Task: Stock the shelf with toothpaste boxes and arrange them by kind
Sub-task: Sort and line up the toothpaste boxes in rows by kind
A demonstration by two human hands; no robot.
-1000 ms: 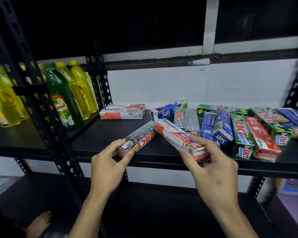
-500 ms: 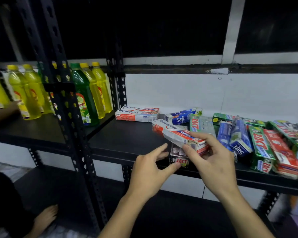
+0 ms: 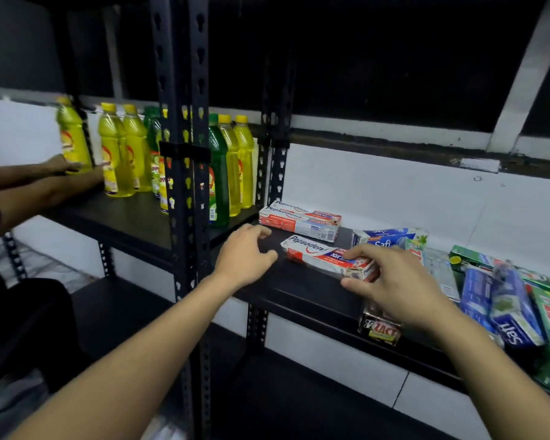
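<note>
- A Zact box (image 3: 380, 328) is seen at the near edge of the black shelf (image 3: 299, 290), partly hidden under the right hand (image 3: 394, 287).
- A Pepsodent box (image 3: 318, 254) is pinched at its right end between that hand's thumb and fingers.
- The left hand (image 3: 245, 260) is held just left of it, loosely curled, with nothing gripped.
- Two stacked Pepsodent boxes (image 3: 300, 219) are found farther back.

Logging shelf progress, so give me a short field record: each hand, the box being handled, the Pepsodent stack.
Left hand: empty, fingers relaxed, over the shelf
Right hand: grips the Pepsodent box by its right end
Pepsodent stack: back left, behind the gripped box, apart from it
Zact box: shelf's front edge, partly hidden by right hand
</note>
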